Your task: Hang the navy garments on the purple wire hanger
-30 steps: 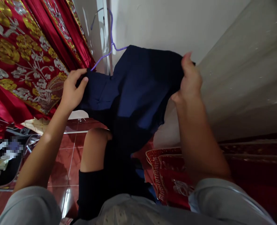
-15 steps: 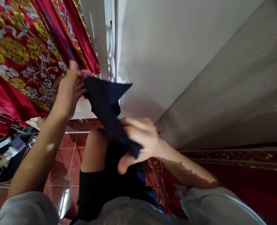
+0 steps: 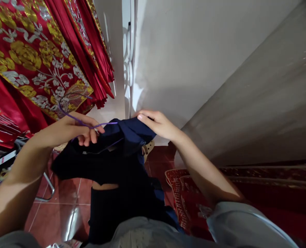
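A dark navy piece of fabric [image 3: 137,132] hangs over my lap, its folds bunched toward the right. My right hand [image 3: 156,124] grips its upper right edge, thumb on top and the other fingers largely hidden behind. A thin purple cord [image 3: 105,124] comes out of the fabric and runs left across the fingers of my left hand [image 3: 84,129]. Those fingers are curled around the cord, and its loose end loops up above the wrist. Below the left hand, a black part of the cloth [image 3: 72,158] spreads over my leg.
Red cloth embroidered in gold and silver [image 3: 26,55] hangs at the upper left. A pale wall [image 3: 184,51] rises ahead. Red fringed cloth [image 3: 178,193] lies at the lower right, and a beige clog [image 3: 149,146] shows beyond the fabric. Red tiles [image 3: 57,193] cover the floor.
The navy fabric has been spread out lower over my lap. My right hand has moved up to its far edge, and my left hand has come down with the cord, which now hangs slack and looped.
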`<state>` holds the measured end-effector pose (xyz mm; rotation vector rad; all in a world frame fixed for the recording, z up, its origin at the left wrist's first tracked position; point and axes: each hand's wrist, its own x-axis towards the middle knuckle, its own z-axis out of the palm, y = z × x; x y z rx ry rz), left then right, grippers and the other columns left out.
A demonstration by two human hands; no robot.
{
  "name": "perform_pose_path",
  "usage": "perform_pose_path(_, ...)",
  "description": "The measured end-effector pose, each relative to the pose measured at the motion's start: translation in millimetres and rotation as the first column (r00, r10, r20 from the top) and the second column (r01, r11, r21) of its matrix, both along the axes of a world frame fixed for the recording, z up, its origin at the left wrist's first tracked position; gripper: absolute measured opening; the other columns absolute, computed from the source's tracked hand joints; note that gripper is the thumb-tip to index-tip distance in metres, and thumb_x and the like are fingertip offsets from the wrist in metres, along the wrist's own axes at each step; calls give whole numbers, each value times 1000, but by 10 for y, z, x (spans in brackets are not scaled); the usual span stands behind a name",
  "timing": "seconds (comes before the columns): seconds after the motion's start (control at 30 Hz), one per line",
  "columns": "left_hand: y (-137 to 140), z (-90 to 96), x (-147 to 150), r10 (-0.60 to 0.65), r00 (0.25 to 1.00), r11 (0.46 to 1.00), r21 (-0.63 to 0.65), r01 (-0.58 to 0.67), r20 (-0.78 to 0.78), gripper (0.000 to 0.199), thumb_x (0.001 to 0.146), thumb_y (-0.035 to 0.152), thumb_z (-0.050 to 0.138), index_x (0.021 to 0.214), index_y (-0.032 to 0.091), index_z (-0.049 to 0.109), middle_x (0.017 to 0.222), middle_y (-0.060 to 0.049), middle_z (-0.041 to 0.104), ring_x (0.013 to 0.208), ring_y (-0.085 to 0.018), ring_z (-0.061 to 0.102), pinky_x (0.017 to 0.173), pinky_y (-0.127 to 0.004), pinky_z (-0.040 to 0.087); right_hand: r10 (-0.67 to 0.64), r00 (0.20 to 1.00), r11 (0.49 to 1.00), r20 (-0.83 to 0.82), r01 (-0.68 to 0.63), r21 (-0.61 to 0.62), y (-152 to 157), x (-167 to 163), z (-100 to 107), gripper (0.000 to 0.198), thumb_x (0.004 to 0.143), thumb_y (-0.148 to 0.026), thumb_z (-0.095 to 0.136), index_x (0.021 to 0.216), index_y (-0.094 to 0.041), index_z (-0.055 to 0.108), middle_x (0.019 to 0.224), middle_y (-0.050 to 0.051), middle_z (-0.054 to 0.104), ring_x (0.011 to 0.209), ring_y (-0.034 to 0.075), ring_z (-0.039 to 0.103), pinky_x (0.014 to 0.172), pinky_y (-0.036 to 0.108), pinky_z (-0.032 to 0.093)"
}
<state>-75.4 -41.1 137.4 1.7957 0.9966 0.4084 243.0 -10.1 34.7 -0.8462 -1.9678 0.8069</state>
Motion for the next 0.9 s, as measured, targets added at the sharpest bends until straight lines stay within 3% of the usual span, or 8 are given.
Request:
perform_pose_path(0.1,122,-8,-42,122,990,990,57,-125,67,30,80,20,70,108,26,79,76,-5,77,42,-9,52,34,-17,32,187,980,929,-69,-199,-312,-15,102,-61,48,91,-63,60,69,-20,62,63,-2,56,61,11,54,59,26,46)
perform_pose_path(0.2,281,-99,-73,282,939,928,192,-319,197,33,83,27,75,115,25,76,88,-6,78,58,-13,60,48,-23,46,-5,956,894,-295,-128,-429,43,168,-61,49,81,-69,70,70,-21,65,62,-1,61,56,13,56,50,25,43)
perform_pose_path(0.27,344,-176,-80,348,890,828,350,-439,294,26,89,33,70,114,25,75,99,-5,77,82,-20,69,76,-36,58,-196,900,907,-389,15,-422,182,181,23,52,76,-73,72,67,-22,64,60,0,62,56,15,58,49,27,44)
perform_pose_path(0.33,342,-243,-72,368,855,602,607,-518,366,26,94,35,67,118,26,71,116,-5,72,110,-26,66,104,-49,51,-321,836,919,-446,161,-359,381,179,176,53,72,-74,74,64,-24,61,57,0,60,60,17,59,54,31,48)
perform_pose_path(0.43,262,-346,-32,392,858,146,898,-414,332,31,96,33,65,127,29,66,132,-6,60,129,-31,52,116,-55,36,-387,743,922,-546,296,-252,681,195,447,46,71,-71,76,64,-28,58,60,1,60,75,22,61,70,40,53)
perform_pose_path(0.5,215,-457,23,412,889,50,968,-244,203,30,100,30,58,129,30,65,123,-8,62,120,-30,55,109,-53,40,-393,692,917,-606,344,-202,816,250,568,41,68,-67,77,65,-31,57,67,3,65,90,27,63,78,44,52)
perform_pose_path(0.7,198,-1009,375,285,877,393,882,261,-386,51,107,31,39,158,28,40,98,-8,66,92,-24,62,88,-39,48,-498,582,859,-643,431,-276,743,498,367,31,65,-65,74,74,-38,62,99,-3,76,116,32,61,81,47,53)
perform_pose_path(0.9,160,-1392,698,316,733,584,732,351,-603,60,104,25,46,162,29,29,103,-9,70,89,-25,69,86,-38,51,-513,503,854,-695,386,-350,406,461,112,33,70,-59,73,79,-28,62,92,3,73,99,29,67,76,44,57)
